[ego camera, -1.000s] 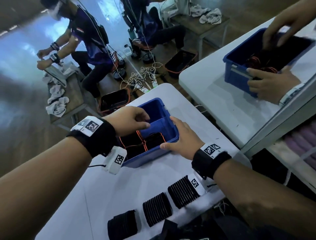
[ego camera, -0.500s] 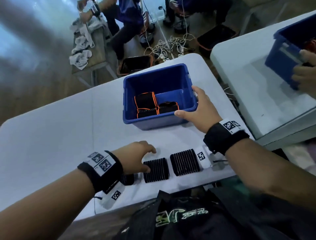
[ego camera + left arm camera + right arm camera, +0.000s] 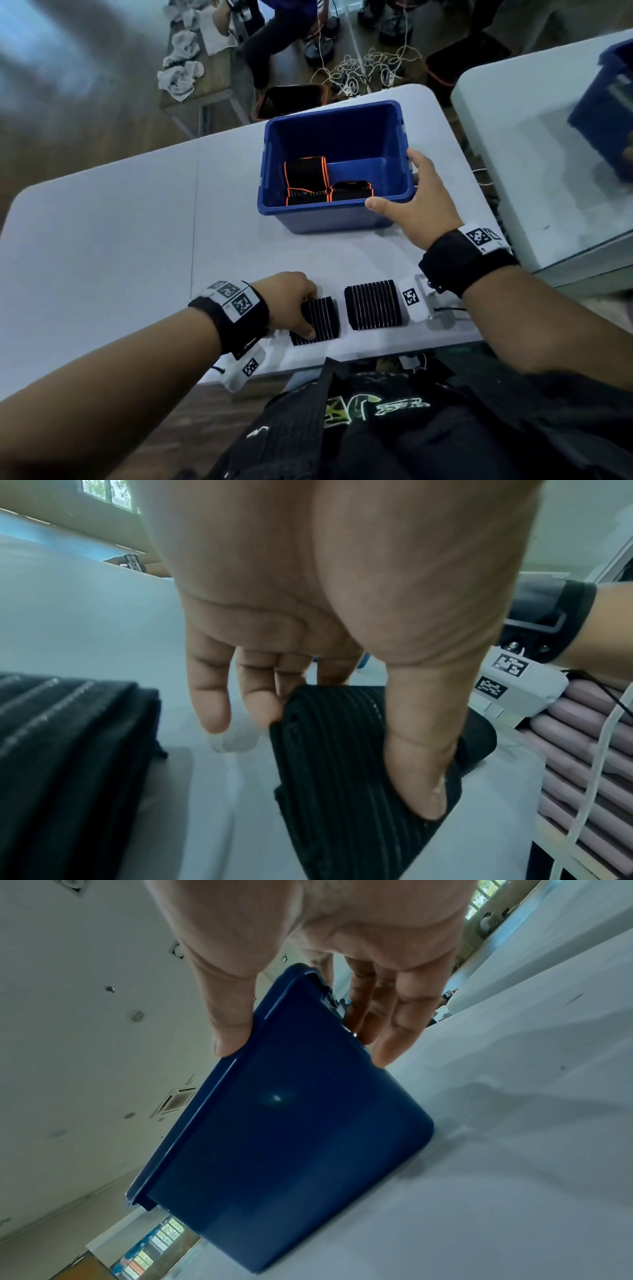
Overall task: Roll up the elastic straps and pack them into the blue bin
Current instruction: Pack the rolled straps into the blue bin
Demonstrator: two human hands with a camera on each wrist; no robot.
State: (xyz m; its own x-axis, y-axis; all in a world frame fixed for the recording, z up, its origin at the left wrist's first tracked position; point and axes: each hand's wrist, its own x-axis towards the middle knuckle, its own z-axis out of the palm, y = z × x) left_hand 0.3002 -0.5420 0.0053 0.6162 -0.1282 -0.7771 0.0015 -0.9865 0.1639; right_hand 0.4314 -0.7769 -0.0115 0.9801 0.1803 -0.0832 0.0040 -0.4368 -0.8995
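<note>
The blue bin (image 3: 267,164) stands on the white table and holds two rolled black straps with orange edges (image 3: 306,178). My right hand (image 3: 399,181) rests against its near right corner, thumb on the front rim and straight fingers along the side wall. The right wrist view shows the same hand (image 3: 304,1053) on the bin (image 3: 291,1137). Near the table's front edge my left hand (image 3: 310,313) pinches a ribbed black strap roll (image 3: 325,322) between thumb and fingers; the left wrist view shows the hand (image 3: 342,750) and roll (image 3: 325,791). A second roll (image 3: 371,305) lies to its right.
Another black roll (image 3: 68,750) lies left of my left hand, hidden in the head view. A second white table (image 3: 531,154) with another blue bin (image 3: 606,113) stands to the right. Cables (image 3: 359,68) and black crates lie on the floor behind, beside another seated person.
My left hand came out of the bin, dropped to the row of rolls at the front edge and took hold of the middle one. My right hand stayed at the bin's corner.
</note>
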